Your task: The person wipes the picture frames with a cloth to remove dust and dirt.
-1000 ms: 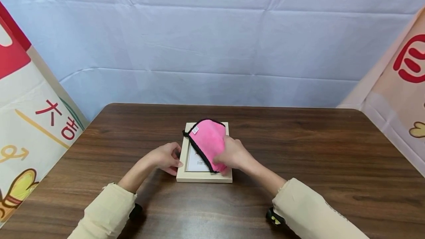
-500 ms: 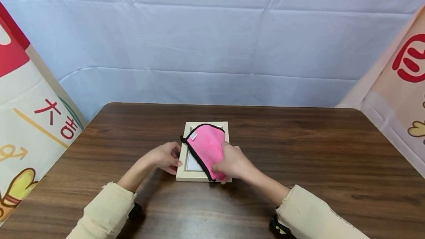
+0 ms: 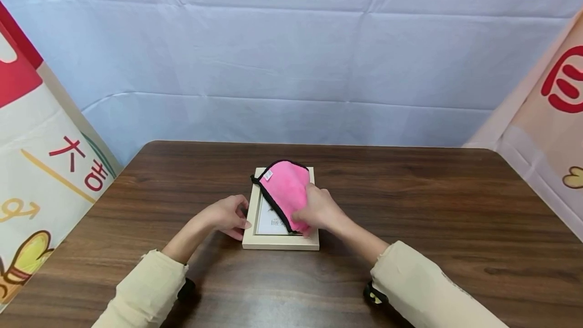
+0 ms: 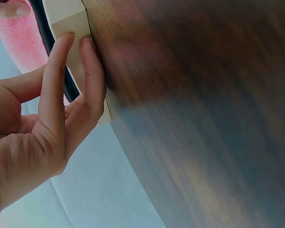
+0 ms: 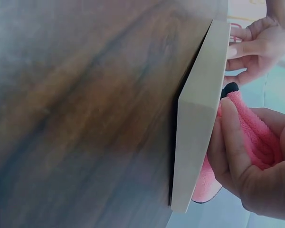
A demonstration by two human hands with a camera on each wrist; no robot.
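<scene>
A cream picture frame (image 3: 248,224) lies flat on the wooden table, with a printed white sheet (image 3: 269,220) inside it. Over its right and upper part lies a pink cloth (image 3: 284,186) with black edging and a small white tag. My right hand (image 3: 317,210) holds the cloth bunched between thumb and fingers and presses it on the frame. In the right wrist view, pink folds (image 5: 256,137) show inside that hand (image 5: 256,171). My left hand (image 3: 229,216) grips the frame's left edge, fingers (image 4: 94,71) against its side. The cloth hides much of the sheet.
The brown wooden table (image 3: 432,206) extends around the frame on all sides. A pale hanging sheet (image 3: 291,59) stands behind it. Printed cloth panels flank the left (image 3: 41,166) and the right (image 3: 546,130).
My right hand slid the cloth toward the near edge of the frame, then back away to the far side. More of the sheet's printing shows than half a second ago. My left hand stayed put.
</scene>
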